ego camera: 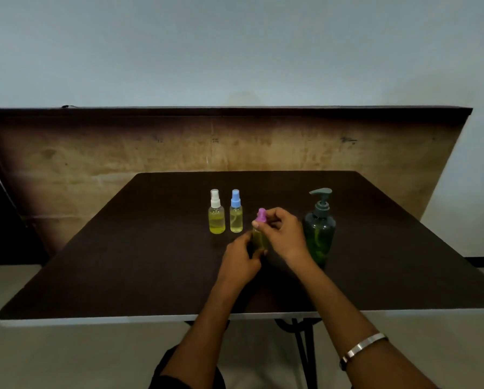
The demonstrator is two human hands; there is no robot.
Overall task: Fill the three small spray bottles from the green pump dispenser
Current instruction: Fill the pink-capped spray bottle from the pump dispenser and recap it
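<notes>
Left hand (242, 255) grips third bottle (260, 240), body mostly hidden; right hand (281, 234) pinches pink cap (261, 215).

A dark brown bench (151, 262) with a pale front edge carries four containers. A white-capped spray bottle (216, 212) and a blue-capped spray bottle (236, 211) of yellow liquid stand side by side near the middle. To their right stand a pink-capped bottle (260, 234) and a green pump dispenser (319, 228).

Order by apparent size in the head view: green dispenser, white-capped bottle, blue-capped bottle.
1. green dispenser, clearly largest.
2. white-capped bottle and blue-capped bottle: nearly alike; the white-capped looks slightly wider, too close to rank.
</notes>
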